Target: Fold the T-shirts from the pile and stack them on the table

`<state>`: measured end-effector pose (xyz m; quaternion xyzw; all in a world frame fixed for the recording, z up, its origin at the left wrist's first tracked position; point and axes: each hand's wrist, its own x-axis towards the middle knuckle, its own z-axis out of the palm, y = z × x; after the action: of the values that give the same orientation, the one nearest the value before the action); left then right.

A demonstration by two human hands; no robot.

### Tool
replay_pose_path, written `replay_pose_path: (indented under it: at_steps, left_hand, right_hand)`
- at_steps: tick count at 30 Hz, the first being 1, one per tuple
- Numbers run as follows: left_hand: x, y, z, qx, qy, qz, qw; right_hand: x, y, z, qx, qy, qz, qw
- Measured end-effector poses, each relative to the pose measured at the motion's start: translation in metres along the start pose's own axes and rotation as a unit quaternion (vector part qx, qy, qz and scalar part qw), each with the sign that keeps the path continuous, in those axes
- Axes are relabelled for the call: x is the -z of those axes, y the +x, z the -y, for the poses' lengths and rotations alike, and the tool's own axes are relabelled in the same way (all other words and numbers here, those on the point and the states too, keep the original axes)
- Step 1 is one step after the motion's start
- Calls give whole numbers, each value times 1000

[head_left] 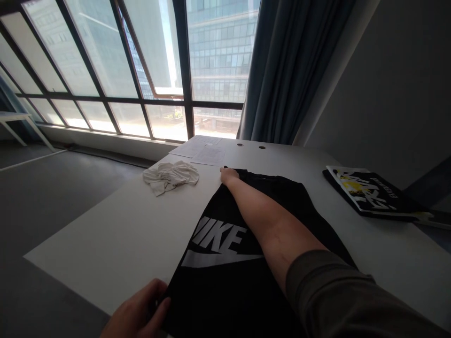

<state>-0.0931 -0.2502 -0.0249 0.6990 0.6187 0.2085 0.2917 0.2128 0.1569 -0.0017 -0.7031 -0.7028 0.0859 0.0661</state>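
A black T-shirt (225, 291) with grey NIKE lettering and a swoosh lies spread lengthwise on the white table (116, 234). The lettering's first letter runs over its left edge. At the near left, my left hand (141, 307) is closed on that edge, thumb on top. My right hand (229, 175) reaches across to the far left corner and pinches the cloth there. My right forearm and dark sleeve cover part of the T-shirt's right side.
A crumpled white cloth (171, 176) lies left of the T-shirt. Behind it are papers (207, 154) and two round table holes. Folded dark garments (373, 192) with white and yellow print sit at the right. Windows, a blue curtain (282, 70) and a wall stand beyond.
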Motion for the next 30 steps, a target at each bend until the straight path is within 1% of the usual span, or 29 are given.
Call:
replay_pose_path:
  at_steps: [2,4,6,8,10,12,15,18,20,22,25,26,28,30]
  left_hand:
    - [3,-1,-8,0,-25,-37,999]
    - [3,-3,-17,-25,-49,-88,995]
    - [1,-7,-29,-69,-59,-131,987]
    - [-2,-11,-46,-128,-50,-143,980]
    - [-7,-13,-67,-198,-31,-129,971]
    - [-13,-12,-88,-266,-15,-92,959]
    - [-25,-9,-115,-373,6,-11,928]
    - [-39,-3,-130,-438,39,75,895]
    - [-45,1,-134,-449,56,121,883]
    - [-51,6,-135,-444,70,133,883]
    - [-63,14,-129,-410,133,93,898]
    - [-68,17,-125,-402,164,77,897]
    - [-79,21,-115,-397,224,63,888]
    - [-87,23,-106,-397,265,68,876]
  right_hand:
    - [12,2,-9,0,37,-25,999]
    - [27,2,-24,-4,74,-50,996]
    - [41,1,-45,-16,107,-72,992]
    - [53,-5,-70,-32,132,-84,987]
    - [58,-13,-96,-50,147,-84,984]
    - [58,-24,-120,-69,152,-83,983]
    - [49,-44,-151,-94,139,-81,983]
    - [37,-63,-170,-111,109,-69,985]
    - [29,-71,-176,-118,84,-68,987]
    - [22,-74,-178,-119,62,-68,989]
    - [11,-74,-179,-123,44,-33,991]
    - [8,-73,-179,-128,42,-15,991]
    - [1,-72,-178,-139,40,9,989]
    - [-5,-71,-178,-145,40,15,989]
